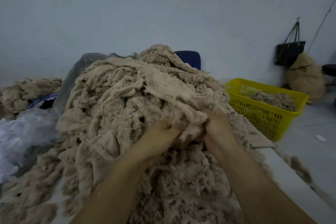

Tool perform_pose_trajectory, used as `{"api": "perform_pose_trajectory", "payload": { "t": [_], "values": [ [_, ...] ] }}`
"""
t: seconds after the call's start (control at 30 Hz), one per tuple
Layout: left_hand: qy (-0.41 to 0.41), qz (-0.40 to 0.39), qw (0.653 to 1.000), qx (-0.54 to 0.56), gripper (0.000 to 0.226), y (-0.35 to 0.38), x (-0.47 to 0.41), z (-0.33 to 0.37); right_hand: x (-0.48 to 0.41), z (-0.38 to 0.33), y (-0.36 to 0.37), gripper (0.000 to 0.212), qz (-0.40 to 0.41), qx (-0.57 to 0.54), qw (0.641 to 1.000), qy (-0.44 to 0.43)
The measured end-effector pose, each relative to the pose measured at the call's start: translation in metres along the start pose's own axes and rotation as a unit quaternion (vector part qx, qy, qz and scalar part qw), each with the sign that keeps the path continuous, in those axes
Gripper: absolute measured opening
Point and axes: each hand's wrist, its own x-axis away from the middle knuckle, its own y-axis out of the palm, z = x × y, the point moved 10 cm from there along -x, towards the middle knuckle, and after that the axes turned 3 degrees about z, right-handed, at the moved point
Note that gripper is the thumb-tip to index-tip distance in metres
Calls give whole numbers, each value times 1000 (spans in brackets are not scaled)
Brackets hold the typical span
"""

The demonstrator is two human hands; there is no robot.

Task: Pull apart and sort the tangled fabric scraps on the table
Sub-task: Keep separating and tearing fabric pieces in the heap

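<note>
So there's this huge heap of beige fabric scraps [131, 107] piled on the white table [283, 174], frayed and fluffy all over. Both hands are dug into its front right side: the left hand [156, 140] has its fingers curled shut around a fuzzy clump, and the right hand [218, 127] is pinching the same clump from the other side, right next to it. A yellow basket [263, 112] sits off to the right with a few scraps inside. Crumpled plastic bag [23, 129] on the left.
</note>
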Motion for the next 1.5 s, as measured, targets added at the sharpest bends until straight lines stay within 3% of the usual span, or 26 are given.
{"api": "perform_pose_trajectory", "payload": {
  "t": [0.2, 0.27, 0.3, 0.37, 0.43, 0.5, 0.57, 0.63, 0.7, 0.73, 0.8, 0.9, 1.0, 1.1, 1.17, 1.23, 1.3, 1.37, 1.43, 1.5],
  "values": [
    [52, -119, 986, 104, 41, 2, 15, 5, -12, -6, -36, 25, 93, -92, 989, 77],
    [50, -105, 976, 183, 37, -19, 18, 5, -16, -18, -51, 24, 113, -144, 981, 60],
    [49, -78, 981, 168, 36, -32, 16, 5, -15, -24, -51, 25, 104, -176, 978, 49],
    [48, -32, 998, 25, 35, -40, 9, 5, -12, -24, -33, 25, 55, -200, 977, 53],
    [53, -20, 995, -84, 46, -24, 0, 11, -5, -11, -15, 26, 54, -188, 977, 81],
    [57, -34, 992, -112, 67, 2, -5, 14, 0, -5, -6, 31, 85, -169, 978, 87],
    [64, -44, 993, -91, 75, 19, -7, 15, 6, 2, 5, 31, 64, -121, 985, 107],
    [76, -27, 988, -132, 62, 23, -11, 13, 11, 9, 9, 29, 53, -110, 983, 136],
    [89, 12, 980, -179, 31, 20, -11, 11, 7, 13, 3, 28, 87, -121, 979, 142],
    [101, 26, 980, -172, 25, 17, -11, 11, 6, 15, -3, 27, 104, -129, 976, 145],
    [126, 34, 980, -151, 37, 13, -7, 14, 4, 19, -8, 25, 112, -144, 971, 154],
    [136, -7, 982, -132, 44, 16, 1, 14, 6, 18, -11, 37, 108, -154, 968, 167],
    [109, -63, 990, -59, 46, 13, 11, 8, 3, 6, -20, 36, 105, -213, 958, 159],
    [88, 2, 996, -28, 48, -20, 7, 6, -3, -2, -38, 39, 93, -294, 940, 147],
    [74, 82, 992, -66, 47, -38, -2, 2, 0, 1, -37, 44, 45, -262, 953, 145],
    [76, 99, 976, -178, 37, -38, -9, 1, 5, -2, -34, 40, 18, -271, 949, 163],
    [56, 45, 947, -314, 24, -27, -15, -14, -5, -31, -47, 47, 16, -416, 904, 99],
    [2, -10, 909, -418, 42, -20, -19, -43, -16, -52, -73, 65, 54, -491, 869, 13],
    [19, 4, 890, -456, 20, -18, -23, -47, -16, -33, -75, 76, 79, -404, 911, 34],
    [50, 61, 914, -398, 29, -23, -26, -38, -10, -10, -54, 65, 44, -163, 985, 36]
  ]
}}
